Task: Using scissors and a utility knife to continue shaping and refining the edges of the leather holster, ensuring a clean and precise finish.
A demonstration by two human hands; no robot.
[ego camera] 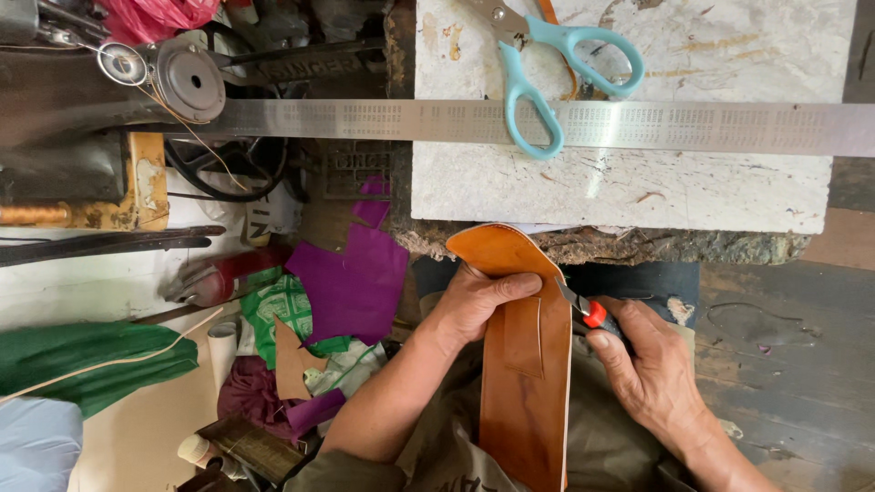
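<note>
A long tan leather piece (524,383) with a rounded top and a small sewn-on loop lies along my lap. My left hand (474,302) grips its left edge near the rounded top, thumb laid across the face. My right hand (652,364) holds a small knife (583,308) with a red collar, its blade touching the leather's right edge.
A white stone slab (638,182) lies just ahead, with a long steel ruler (729,128) across it and teal-handled scissors (547,64) on top. Purple (351,282) and green scraps litter the floor at left, below a sewing machine (109,118).
</note>
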